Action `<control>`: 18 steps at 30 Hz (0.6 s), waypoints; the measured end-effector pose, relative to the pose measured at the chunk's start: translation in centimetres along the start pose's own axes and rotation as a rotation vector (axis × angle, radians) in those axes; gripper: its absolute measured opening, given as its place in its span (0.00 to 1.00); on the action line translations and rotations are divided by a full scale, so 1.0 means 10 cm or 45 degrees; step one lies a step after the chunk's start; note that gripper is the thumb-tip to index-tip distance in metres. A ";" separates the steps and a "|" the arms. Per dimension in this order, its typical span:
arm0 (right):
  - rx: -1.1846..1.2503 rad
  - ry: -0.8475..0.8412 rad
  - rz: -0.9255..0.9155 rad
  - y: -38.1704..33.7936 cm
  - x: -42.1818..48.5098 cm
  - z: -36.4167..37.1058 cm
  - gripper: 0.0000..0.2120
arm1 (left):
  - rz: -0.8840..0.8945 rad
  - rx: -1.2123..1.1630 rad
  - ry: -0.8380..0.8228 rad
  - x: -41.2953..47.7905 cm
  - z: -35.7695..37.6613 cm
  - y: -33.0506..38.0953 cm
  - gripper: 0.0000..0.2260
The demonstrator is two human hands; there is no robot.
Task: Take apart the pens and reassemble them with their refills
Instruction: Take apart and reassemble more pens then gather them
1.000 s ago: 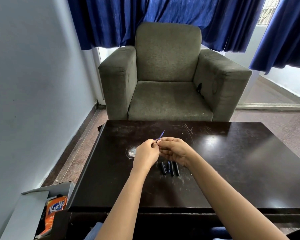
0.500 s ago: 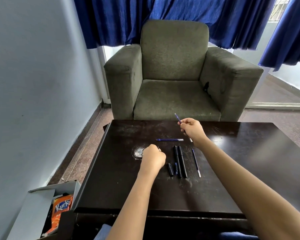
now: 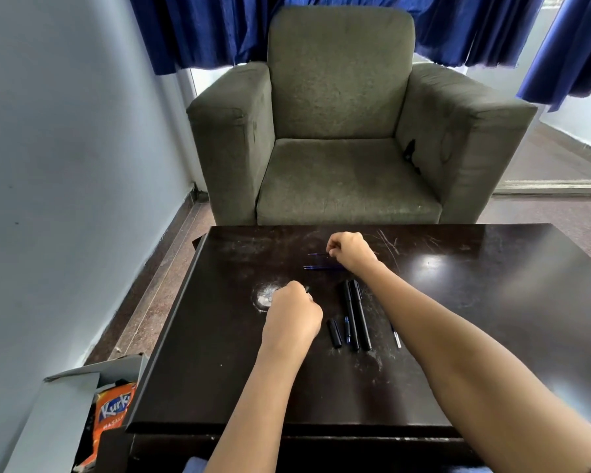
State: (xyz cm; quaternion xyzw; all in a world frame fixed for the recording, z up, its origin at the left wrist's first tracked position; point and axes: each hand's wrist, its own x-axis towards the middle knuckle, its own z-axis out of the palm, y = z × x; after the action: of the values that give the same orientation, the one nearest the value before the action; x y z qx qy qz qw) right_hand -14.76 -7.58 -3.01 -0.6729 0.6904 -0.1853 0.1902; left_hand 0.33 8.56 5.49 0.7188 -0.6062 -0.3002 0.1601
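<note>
On the dark table (image 3: pixel 219 370), the left hand (image 3: pixel 292 317) rests curled into a fist at about 9 o'clock of the pen parts; a small dark tip shows at its thumb side, but whether it grips a pen piece I cannot tell. Just to its 3 o'clock lie the task's things in a neat row pointing toward 12: a short black cap (image 3: pixel 334 333), a short blue piece (image 3: pixel 347 330), and two long black barrels (image 3: pixel 357 315) touching side by side. A thin silver-tipped refill (image 3: pixel 395 337) lies apart at their 3 o'clock, partly hidden by the right forearm.

Farther out, at 12 o'clock, a blue refill (image 3: pixel 321 267) lies crosswise. Just beyond it the right hand (image 3: pixel 350 250) pinches the end of a second thin blue refill (image 3: pixel 318 254), low to the tabletop and parallel to the first.

The step in hand looks like setting this refill down among the sorted parts. To do it well, I would lay it flat and parallel before letting go, since these slim round rods are likely to roll on the glossy, hard surface.

The barrels are matte black plastic, straight and cylindrical; the refills are needle-thin translucent blue tubes. The tabletop is scuffed lacquer with a pale worn patch (image 3: pixel 265 295) by the left fist.
</note>
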 end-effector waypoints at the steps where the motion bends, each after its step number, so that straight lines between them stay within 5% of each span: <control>1: -0.011 -0.007 -0.004 0.01 0.02 0.02 0.07 | 0.004 0.006 0.009 -0.01 0.00 0.01 0.12; 18: -0.010 -0.035 -0.049 0.07 0.06 0.26 0.08 | -0.012 0.027 0.005 -0.06 -0.01 0.05 0.13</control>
State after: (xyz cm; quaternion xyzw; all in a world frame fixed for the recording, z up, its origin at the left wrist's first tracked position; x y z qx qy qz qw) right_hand -14.02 -8.17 -5.56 -0.6892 0.6755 -0.1768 0.1933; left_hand -0.02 9.04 5.98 0.7239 -0.6058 -0.2931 0.1520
